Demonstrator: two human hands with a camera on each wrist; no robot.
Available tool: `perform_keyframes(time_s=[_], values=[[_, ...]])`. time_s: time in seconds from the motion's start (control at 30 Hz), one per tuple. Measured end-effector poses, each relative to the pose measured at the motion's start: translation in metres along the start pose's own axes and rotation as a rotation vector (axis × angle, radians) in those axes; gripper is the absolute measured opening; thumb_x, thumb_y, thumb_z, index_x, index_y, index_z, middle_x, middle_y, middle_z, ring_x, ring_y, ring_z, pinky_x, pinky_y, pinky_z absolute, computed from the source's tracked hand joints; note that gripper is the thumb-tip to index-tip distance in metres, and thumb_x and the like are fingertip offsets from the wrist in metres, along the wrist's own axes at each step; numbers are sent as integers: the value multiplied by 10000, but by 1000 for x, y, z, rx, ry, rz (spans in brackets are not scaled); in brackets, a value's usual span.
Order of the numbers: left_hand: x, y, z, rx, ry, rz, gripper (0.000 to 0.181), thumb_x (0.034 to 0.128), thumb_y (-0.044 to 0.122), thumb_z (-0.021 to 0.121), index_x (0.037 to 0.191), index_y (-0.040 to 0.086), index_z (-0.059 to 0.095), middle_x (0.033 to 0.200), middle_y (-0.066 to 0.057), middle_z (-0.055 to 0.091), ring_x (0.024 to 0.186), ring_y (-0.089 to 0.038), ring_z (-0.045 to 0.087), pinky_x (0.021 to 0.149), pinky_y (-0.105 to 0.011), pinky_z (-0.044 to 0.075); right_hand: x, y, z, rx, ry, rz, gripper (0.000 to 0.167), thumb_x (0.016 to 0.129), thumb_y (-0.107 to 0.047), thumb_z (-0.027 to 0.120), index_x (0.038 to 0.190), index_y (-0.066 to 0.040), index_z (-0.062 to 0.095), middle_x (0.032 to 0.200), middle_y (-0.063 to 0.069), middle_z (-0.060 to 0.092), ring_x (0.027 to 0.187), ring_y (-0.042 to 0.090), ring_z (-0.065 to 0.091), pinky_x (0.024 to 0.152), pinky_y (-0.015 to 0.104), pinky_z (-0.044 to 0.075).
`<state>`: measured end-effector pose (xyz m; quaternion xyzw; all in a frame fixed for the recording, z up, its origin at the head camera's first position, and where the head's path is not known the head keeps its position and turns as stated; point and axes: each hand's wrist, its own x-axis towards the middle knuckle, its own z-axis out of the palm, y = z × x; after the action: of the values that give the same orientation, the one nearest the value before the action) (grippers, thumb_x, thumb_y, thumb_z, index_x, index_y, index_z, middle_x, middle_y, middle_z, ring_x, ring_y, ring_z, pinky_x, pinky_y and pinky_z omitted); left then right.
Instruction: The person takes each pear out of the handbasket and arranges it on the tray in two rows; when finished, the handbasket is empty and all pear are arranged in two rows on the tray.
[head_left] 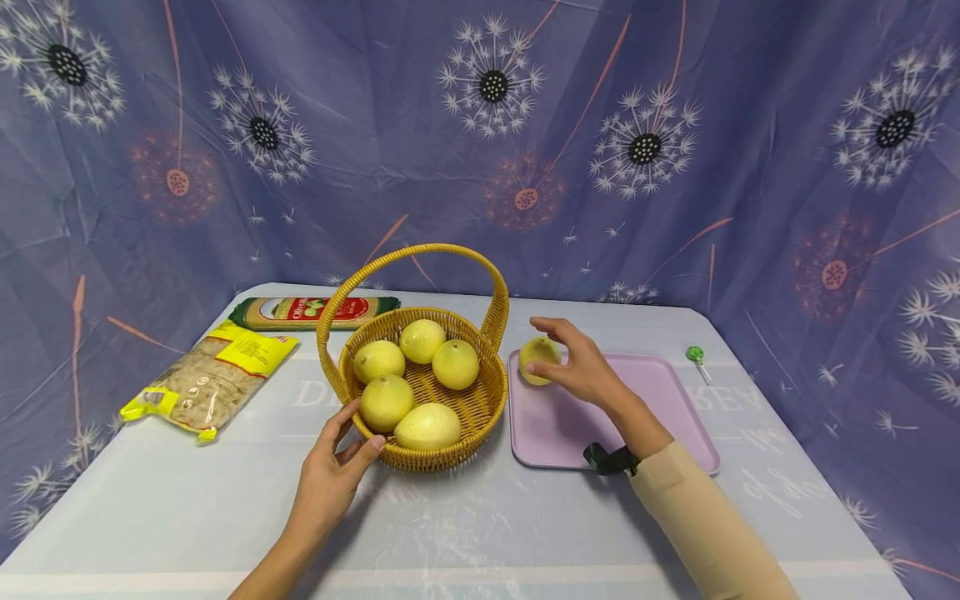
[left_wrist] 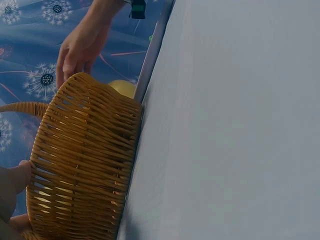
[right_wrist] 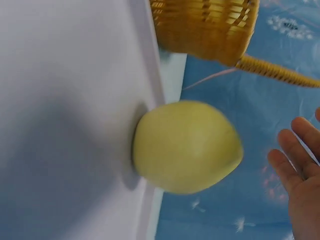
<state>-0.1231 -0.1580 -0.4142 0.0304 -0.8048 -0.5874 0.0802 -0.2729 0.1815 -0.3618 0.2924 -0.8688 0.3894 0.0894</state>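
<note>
A yellow wicker basket (head_left: pixel 424 460) with a tall arched handle stands mid-table, with several pale yellow, pomelo-like fruits (head_left: pixel 456 365) inside. At its front left rim, my left hand (head_left: pixel 327 475) holds the edge between thumb and fingers; the left wrist view shows the thumb (left_wrist: pixel 21 175) against the rim. One more yellow fruit (right_wrist: pixel 187 147) sits on the pink tray (head_left: pixel 637 417), near its left back corner. Around it hovers my right hand (head_left: pixel 581 367), fingers spread and loosely bent. In the right wrist view a gap separates the visible fingers from that fruit.
Left of the basket lie a yellow-labelled clear bag (head_left: pixel 217 375) and, behind it, a long green-and-red packet (head_left: pixel 315 312). A green lollipop (head_left: pixel 697 360) lies right of the tray. A dandelion-print curtain (head_left: pixel 390 150) hangs behind the white-covered table (head_left: pixel 465 533).
</note>
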Motion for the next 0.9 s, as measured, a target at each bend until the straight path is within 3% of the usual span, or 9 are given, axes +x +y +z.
perform_keyframes(time_s=[0.3, 0.5, 0.9], values=[[0, 0, 0, -5, -1, 8, 643, 907, 295, 637, 1461, 179, 332, 1540, -94, 295, 1395, -318, 344, 1061, -425, 421, -2, -29, 7, 52, -2, -104, 674, 776, -217, 781, 1368, -113, 478, 1361, 104, 531, 1257, 301, 498, 1081, 481, 420], [0, 0, 0, 9, 1, 6, 651, 905, 308, 638, 1463, 178, 330, 1545, -82, 286, 1406, -307, 326, 1071, -422, 409, 1, -44, 18, 45, -51, -157, 714, 772, -240, 779, 1384, -70, 454, 1375, 107, 508, 1273, 291, 481, 1057, 510, 436], [0, -1, 0, 12, -1, 12, 653, 905, 310, 638, 1464, 175, 328, 1547, -80, 284, 1406, -307, 326, 1070, -419, 412, 17, -65, 39, -10, -144, -136, 717, 803, -395, 738, 1417, -212, 418, 1414, 19, 474, 1305, 220, 450, 1074, 489, 422]])
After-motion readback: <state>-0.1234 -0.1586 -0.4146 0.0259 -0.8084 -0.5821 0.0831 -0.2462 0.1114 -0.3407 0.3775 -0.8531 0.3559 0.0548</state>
